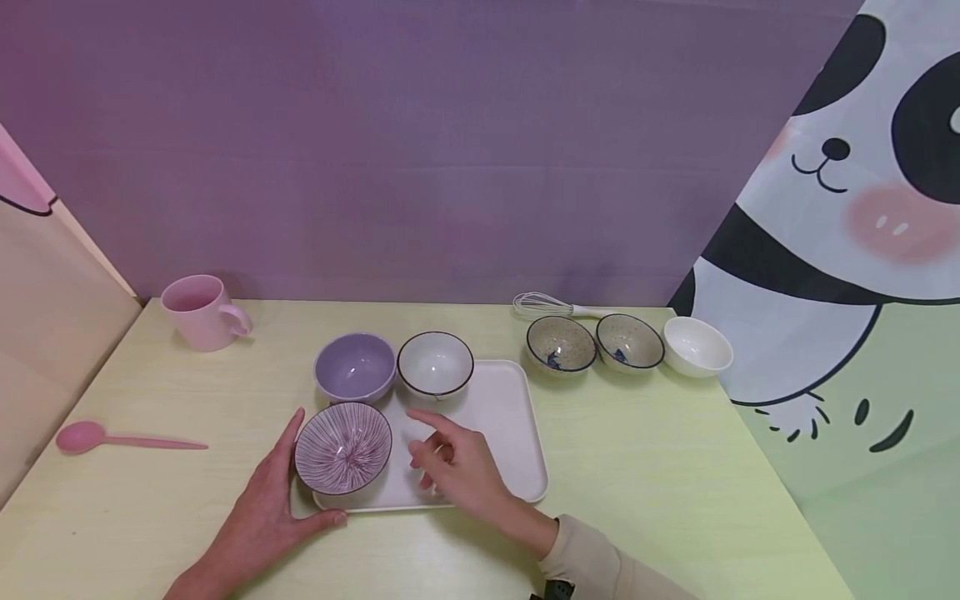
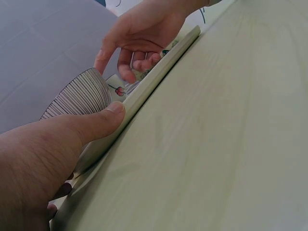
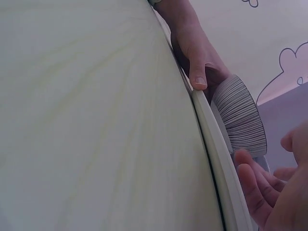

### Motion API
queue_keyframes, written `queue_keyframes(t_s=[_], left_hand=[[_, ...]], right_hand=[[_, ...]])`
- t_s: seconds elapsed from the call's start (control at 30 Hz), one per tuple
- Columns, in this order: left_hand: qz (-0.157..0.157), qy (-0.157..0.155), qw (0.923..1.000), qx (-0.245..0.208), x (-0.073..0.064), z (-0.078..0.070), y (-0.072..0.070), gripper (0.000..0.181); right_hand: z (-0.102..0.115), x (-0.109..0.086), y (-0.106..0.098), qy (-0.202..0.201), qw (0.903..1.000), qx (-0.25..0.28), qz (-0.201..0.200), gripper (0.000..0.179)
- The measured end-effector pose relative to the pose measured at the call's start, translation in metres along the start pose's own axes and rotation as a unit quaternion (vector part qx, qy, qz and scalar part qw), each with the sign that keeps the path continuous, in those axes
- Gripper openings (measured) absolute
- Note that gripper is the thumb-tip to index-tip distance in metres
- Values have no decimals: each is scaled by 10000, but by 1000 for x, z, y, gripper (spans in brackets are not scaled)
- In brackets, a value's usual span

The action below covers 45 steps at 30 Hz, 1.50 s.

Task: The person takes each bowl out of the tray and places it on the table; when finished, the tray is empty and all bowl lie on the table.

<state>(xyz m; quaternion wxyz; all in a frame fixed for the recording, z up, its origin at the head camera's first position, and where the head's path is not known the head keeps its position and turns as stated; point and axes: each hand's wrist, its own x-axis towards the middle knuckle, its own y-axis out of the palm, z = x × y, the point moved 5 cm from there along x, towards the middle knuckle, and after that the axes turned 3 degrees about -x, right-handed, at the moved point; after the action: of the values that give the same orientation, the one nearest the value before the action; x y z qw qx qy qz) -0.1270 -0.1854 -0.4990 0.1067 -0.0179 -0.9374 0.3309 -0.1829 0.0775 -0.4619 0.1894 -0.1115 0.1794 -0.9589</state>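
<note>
A bowl with fine purple stripes [image 1: 343,450] stands on the front left of a white tray [image 1: 513,433]. My left hand [image 1: 258,500] is spread around the tray's front left corner, fingers along the bowl's left side. Its thumb touches the tray's front rim in the left wrist view. Above the tray, right of the striped bowl, hovers my right hand [image 1: 465,467], index finger extended, other fingers loosely bent, holding nothing. A plain purple bowl [image 1: 355,368] and a white bowl with a dark rim [image 1: 435,364] sit at the tray's back left.
Two speckled bowls [image 1: 561,343] [image 1: 630,342] and a small white bowl [image 1: 697,347] line the back right, with a whisk [image 1: 543,305] behind them. At the left are a pink mug [image 1: 198,315] and a pink spoon [image 1: 82,437]. A purple backdrop [image 1: 420,150] closes off the far side.
</note>
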Motion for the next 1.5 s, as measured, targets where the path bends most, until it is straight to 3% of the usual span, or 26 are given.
queue_keyframes(t_s=[0.27, 0.63, 0.97, 1.5], left_hand=[[-7, 21, 10000, 48, 0, 2, 0, 149], [-2, 58, 10000, -15, 0, 1, 0, 148], [-86, 307, 9995, -1, 0, -3, -1, 148], [-22, 184, 9998, -102, -1, 0, 0, 144]], right_hand=[[-3, 8, 13, 202, 9993, 7, 307, 62], [-3, 15, 28, 553, 9963, 416, 509, 60], [-2, 20, 32, 626, 9927, 788, 664, 64], [1, 23, 34, 726, 9936, 736, 447, 60]])
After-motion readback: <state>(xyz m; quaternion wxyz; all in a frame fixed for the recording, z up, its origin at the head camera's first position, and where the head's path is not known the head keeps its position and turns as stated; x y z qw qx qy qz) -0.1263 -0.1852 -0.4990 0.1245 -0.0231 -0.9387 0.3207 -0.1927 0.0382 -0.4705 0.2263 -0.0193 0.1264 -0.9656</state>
